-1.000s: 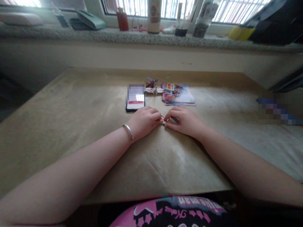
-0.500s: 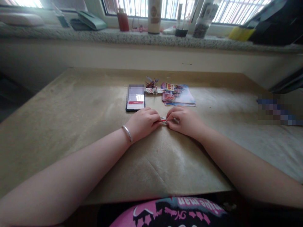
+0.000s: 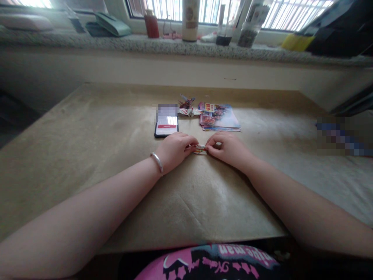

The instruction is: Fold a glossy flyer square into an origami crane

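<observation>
Between my hands lies a small folded piece of printed paper [image 3: 201,149], low over the tabletop. My left hand [image 3: 178,149], with a silver bangle at its wrist, pinches the paper's left end. The right end is held between thumb and fingers of my right hand [image 3: 229,149]. Just beyond the left hand is a phone [image 3: 166,130] with a lit screen, partly blurred. A stack of printed leaflets [image 3: 223,117] sits beyond the right hand. Folded paper pieces [image 3: 189,112] with pointed tips stand between phone and stack.
The table [image 3: 140,217] has a tan cover. Behind it a granite windowsill [image 3: 122,43] carries a red bottle [image 3: 151,25], a tall pale bottle [image 3: 190,23], a green case [image 3: 112,26] and a yellow object [image 3: 297,42]. A blurred bluish item [image 3: 344,138] is at the right.
More of the folded paper shows between my hands now. My left fingers have shifted and parted a little on it. The phone, leaflets and folded pieces have stayed in place.
</observation>
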The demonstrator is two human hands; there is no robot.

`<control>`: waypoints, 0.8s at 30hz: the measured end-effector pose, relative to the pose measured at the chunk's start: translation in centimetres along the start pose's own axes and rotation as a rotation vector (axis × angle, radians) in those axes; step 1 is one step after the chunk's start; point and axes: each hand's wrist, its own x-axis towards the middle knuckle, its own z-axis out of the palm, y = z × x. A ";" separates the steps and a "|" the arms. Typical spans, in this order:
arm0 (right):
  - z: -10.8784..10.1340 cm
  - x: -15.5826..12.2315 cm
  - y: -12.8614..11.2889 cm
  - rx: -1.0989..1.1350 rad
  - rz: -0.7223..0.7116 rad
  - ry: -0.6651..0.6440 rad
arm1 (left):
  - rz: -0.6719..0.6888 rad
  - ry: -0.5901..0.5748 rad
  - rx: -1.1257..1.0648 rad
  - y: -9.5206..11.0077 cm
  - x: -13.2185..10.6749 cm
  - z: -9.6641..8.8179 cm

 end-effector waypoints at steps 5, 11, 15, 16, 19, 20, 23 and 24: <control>0.3 0.0 0.2 0.056 0.108 0.028 | -0.019 -0.004 -0.072 0.0 -0.1 0.0; 0.2 -0.1 0.3 0.092 0.027 0.001 | -0.022 0.056 -0.093 0.0 -0.2 0.0; -0.1 -0.2 0.3 0.056 -0.040 -0.027 | 0.014 0.085 -0.079 0.0 -0.2 0.1; -0.1 -0.2 0.3 0.049 -0.051 -0.030 | 0.017 0.088 -0.075 0.0 -0.2 0.1; -0.1 -0.2 0.3 0.008 -0.076 -0.028 | 0.029 0.085 -0.068 -0.1 -0.2 0.1; -0.1 -0.2 0.3 -0.009 -0.080 -0.025 | 0.037 0.080 -0.066 -0.1 -0.2 0.2; -0.1 -0.2 0.2 -0.045 -0.084 -0.022 | 0.071 0.068 -0.060 -0.2 -0.2 0.2; 0.0 -0.2 0.2 -0.052 -0.085 -0.021 | 0.083 0.067 -0.060 -0.2 -0.2 0.2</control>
